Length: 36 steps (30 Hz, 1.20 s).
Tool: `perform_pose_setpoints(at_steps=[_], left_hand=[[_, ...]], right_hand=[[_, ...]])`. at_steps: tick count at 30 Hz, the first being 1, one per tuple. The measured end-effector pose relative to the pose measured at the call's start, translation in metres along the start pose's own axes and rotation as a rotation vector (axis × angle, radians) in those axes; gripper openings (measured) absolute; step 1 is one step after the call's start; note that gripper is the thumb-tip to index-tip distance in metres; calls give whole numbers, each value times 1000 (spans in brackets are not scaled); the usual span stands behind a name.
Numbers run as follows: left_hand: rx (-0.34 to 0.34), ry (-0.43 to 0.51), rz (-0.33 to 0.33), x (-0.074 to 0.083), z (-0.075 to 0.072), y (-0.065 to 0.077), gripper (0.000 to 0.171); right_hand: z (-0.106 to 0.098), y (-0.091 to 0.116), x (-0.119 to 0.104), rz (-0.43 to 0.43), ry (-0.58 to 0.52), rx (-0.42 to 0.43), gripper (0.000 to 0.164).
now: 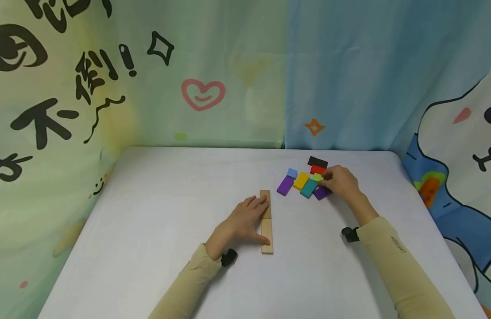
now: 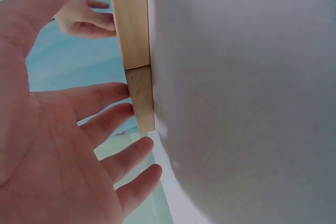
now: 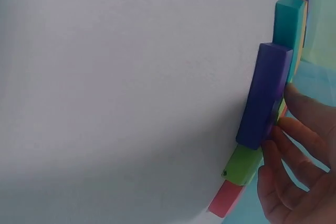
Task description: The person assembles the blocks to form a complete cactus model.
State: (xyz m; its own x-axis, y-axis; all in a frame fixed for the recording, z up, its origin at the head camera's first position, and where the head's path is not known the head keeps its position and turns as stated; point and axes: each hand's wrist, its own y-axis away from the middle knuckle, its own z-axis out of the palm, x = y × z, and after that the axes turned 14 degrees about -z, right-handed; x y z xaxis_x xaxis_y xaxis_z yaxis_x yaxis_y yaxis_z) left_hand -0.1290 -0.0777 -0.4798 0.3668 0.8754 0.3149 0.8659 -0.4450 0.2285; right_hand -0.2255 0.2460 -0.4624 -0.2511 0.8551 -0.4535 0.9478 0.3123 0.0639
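Observation:
Two plain wooden blocks (image 1: 266, 235) lie end to end in a line on the white table. My left hand (image 1: 245, 219) rests along their left side, fingers spread; the thumb is by the near block, the fingertips by the far one. In the left wrist view, two fingertips touch the wood. At a cluster of coloured blocks, my right hand (image 1: 341, 180) pinches a light green block (image 1: 317, 177) between thumb and forefinger. A purple block (image 1: 322, 192) and a teal block (image 1: 308, 188) lie right beside it. The right wrist view shows another green block (image 3: 243, 165) under the fingers.
Around the cluster are a yellow block (image 1: 301, 180), a light blue block (image 1: 292, 173), a second purple block (image 1: 285, 185), a red block (image 1: 318, 169) and a black block (image 1: 318, 161). Printed curtains (image 1: 245, 53) hang behind the table (image 1: 169, 212).

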Motion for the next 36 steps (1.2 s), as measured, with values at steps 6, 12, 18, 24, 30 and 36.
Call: perform_pose_setpoints(at_steps=[6,12,18,24,30,36], left_hand=[[5,3,-3,1,-1,4,111],[0,-4,-16,3,-1,6,111],[-3,3,-20,2,-1,6,111],[-1,3,-21,1,0,3,112],[9,-16,-13,3,-2,1,112],[-1,-26,-36,2,2,1,113]], right_hand=[[1,-5,3,24,-34,-7,43],[0,-6,1,20,-31,-14,39],[3,-5,-3,-37,-1,-9,39],[-4,-4,-16,-93,-2,66,28],[2,-15,-52,-262,-183,112,37],[34,-31,-88,-357,-303,51,24]])
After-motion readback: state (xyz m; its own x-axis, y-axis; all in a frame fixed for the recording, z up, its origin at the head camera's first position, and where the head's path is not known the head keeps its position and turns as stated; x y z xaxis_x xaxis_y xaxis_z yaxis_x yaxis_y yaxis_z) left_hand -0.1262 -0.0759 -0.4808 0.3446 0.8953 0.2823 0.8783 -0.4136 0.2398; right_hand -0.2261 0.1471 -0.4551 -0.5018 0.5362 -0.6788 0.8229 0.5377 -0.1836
